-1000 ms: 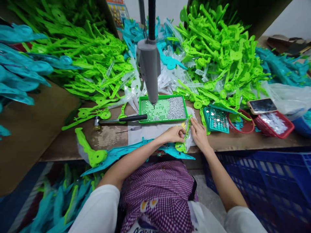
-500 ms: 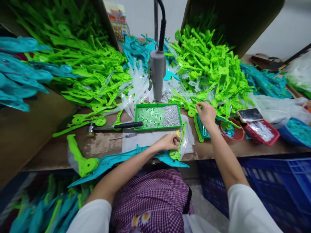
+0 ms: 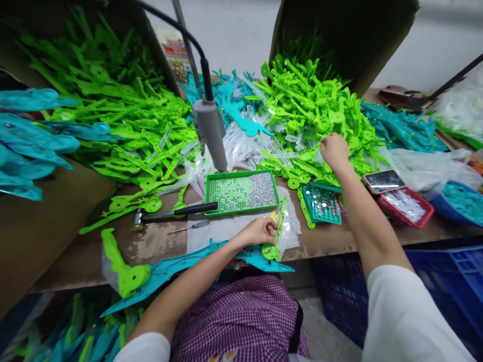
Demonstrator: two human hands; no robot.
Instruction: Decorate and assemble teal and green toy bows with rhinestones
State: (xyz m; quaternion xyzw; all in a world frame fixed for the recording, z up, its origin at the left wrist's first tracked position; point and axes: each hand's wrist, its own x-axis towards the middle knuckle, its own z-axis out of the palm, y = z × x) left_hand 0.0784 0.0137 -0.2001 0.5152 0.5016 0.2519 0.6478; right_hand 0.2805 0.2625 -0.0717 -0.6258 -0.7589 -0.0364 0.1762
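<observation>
My left hand (image 3: 260, 232) rests near the bench's front edge, fingers curled on a small green plastic part (image 3: 278, 230) that lies over a teal part (image 3: 177, 266). My right hand (image 3: 333, 150) is stretched out to the right-hand heap of green plastic parts (image 3: 313, 110), fingers closed among them; what they grip is hidden. A green tray of screws (image 3: 241, 192) sits between the hands, under a hanging grey power screwdriver (image 3: 210, 131).
A second green heap (image 3: 124, 120) fills the left side, with teal parts (image 3: 30, 136) beyond. A hammer (image 3: 173, 211) lies left of the tray. A teal tray of small discs (image 3: 322, 203), a phone (image 3: 382, 181), red baskets (image 3: 403, 206) and a blue crate (image 3: 445, 281) stand right.
My right hand left the small part by the left hand and reached away to the right-hand green heap. The left hand stayed put. The view tilted, so the screwdriver shifted left.
</observation>
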